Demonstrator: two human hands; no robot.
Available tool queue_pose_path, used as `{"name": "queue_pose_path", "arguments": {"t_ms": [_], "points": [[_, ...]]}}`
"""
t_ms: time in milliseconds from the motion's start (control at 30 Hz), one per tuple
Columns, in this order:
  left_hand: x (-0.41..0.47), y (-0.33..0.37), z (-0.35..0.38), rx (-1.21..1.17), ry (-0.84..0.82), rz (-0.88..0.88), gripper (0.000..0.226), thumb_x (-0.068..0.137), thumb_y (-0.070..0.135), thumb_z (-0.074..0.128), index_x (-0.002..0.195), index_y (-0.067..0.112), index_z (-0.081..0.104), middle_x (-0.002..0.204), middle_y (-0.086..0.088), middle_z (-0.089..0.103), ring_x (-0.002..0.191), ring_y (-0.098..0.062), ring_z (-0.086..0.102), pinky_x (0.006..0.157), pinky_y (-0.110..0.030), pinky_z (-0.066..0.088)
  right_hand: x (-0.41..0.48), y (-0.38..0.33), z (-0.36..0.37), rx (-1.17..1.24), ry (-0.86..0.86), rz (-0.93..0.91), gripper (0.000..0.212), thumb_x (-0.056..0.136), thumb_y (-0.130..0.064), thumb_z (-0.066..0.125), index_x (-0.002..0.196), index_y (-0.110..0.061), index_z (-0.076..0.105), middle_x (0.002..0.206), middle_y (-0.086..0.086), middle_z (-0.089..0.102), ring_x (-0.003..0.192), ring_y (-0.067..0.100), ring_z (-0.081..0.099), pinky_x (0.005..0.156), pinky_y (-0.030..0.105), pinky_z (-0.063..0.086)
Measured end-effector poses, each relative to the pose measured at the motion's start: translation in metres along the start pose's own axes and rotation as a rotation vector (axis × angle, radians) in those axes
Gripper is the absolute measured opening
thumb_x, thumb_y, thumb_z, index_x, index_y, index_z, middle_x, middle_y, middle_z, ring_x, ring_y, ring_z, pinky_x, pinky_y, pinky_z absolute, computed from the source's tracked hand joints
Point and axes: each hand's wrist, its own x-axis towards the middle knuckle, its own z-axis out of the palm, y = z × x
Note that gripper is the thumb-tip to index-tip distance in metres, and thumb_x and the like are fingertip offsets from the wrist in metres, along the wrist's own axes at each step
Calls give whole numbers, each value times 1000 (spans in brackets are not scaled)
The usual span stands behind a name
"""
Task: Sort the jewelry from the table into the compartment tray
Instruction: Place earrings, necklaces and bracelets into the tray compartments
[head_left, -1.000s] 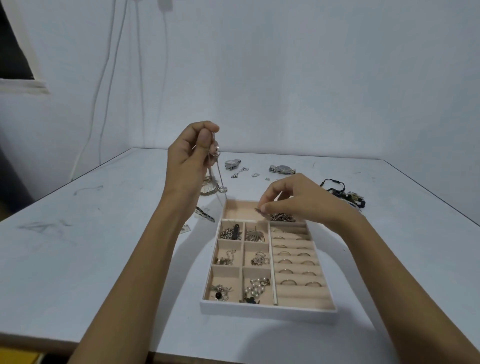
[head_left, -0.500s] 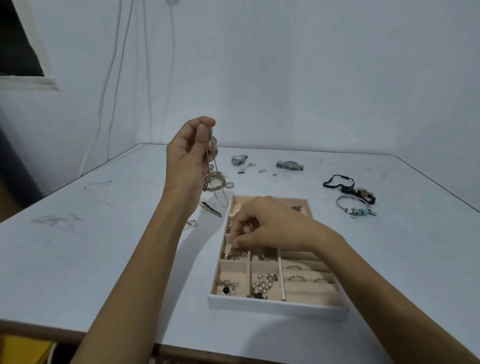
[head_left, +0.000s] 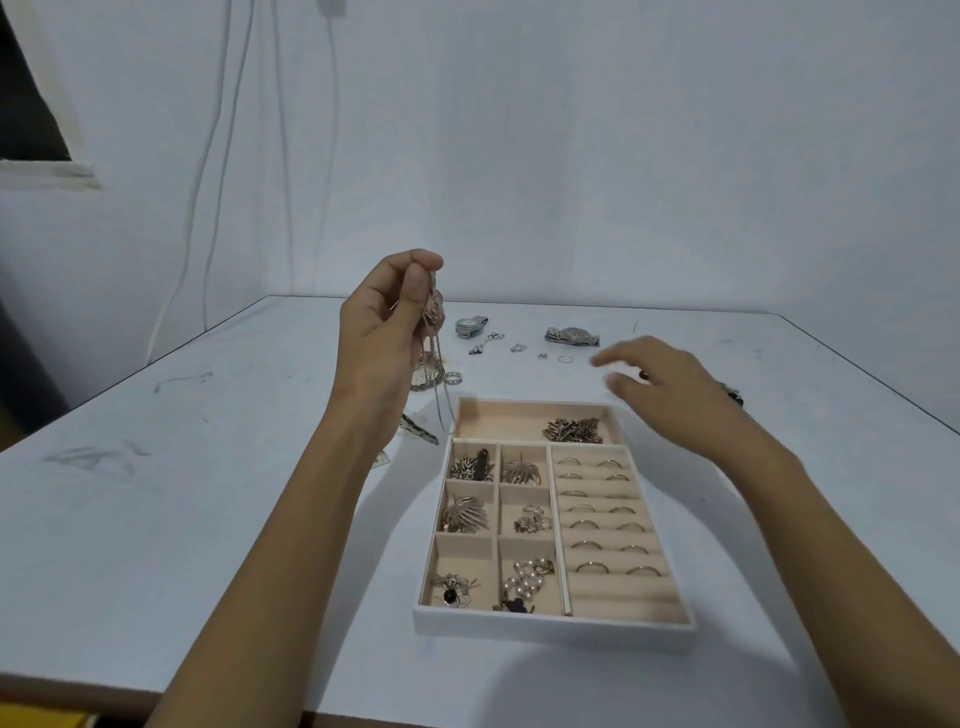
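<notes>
A white desk carries the compartment tray, which sits at its near middle. The left hand is raised left of the tray's far end, thumb and fingers pinching a thin chain that hangs down to the desk. The right hand, blurred, hovers above the tray's far right corner with fingers spread, holding nothing. Two watches and small loose pieces lie beyond the tray. Inside it, rings fill the right column, and a pearl piece lies in a near compartment.
</notes>
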Motion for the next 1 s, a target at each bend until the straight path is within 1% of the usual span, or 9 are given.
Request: {"name": "queue_pose_path", "arguments": {"t_ms": [33,100,200,300,467,567,700,800,1000], "points": [[-1,-1,1,5,-9,1,20,100,14,45,92,19,62,70,10,49,61,-7,43,68,-24,37,-2,17,-1,-91,-42,64,35,98,-10,45,132,-16,55,140,2,49,130,19,44,103,29,32],[-2,-1,3,15,-31,3,19,100,16,46,92,20,63,68,11,50,61,-8,43,65,-25,35,-9,40,3,-163,-148,143,42,98,-7,42,140,-10,46,149,6,41,137,21,37,109,28,26],[-3,-1,5,7,-56,-1,20,100,16,46,91,20,63,70,10,50,62,-8,43,65,-22,37,-18,50,17,-241,-233,131,40,102,-19,37,138,-1,43,147,14,42,135,27,38,111,34,26],[-5,1,7,-28,-82,-9,20,100,14,45,92,18,62,72,8,49,61,-8,43,64,-20,39,-18,52,33,-412,-210,62,47,105,-27,22,149,-11,29,156,9,27,145,20,20,118,35,11],[-7,9,11,-158,-210,-62,16,97,13,45,92,14,59,79,5,48,60,-5,46,62,-16,43,-20,57,41,-462,-184,24,48,105,-26,16,151,-12,23,158,10,22,147,18,13,118,33,3],[-12,12,16,-178,-310,-90,11,91,16,49,91,13,60,79,4,50,59,-5,46,62,-16,43,-20,55,41,-466,-172,22,49,105,-26,16,151,-12,22,158,10,20,148,18,13,118,32,2],[-20,9,25,-172,-383,-120,15,94,10,45,92,11,59,81,-1,48,58,-5,47,61,-16,43,-20,55,41,-441,-161,30,48,105,-27,17,151,-13,24,158,11,21,147,17,14,118,32,3],[-23,6,29,-126,-439,-150,16,94,10,45,90,11,60,76,-1,46,58,-5,48,61,-16,44,-20,55,41,-427,-162,37,49,105,-27,17,151,-13,24,158,10,21,148,17,13,118,32,3],[-28,2,29,33,-557,-199,14,88,20,49,92,13,62,64,6,50,61,-8,47,65,-16,44,-20,56,41,-402,-147,42,48,105,-27,19,150,-13,26,158,10,23,147,17,14,119,32,3]]}}
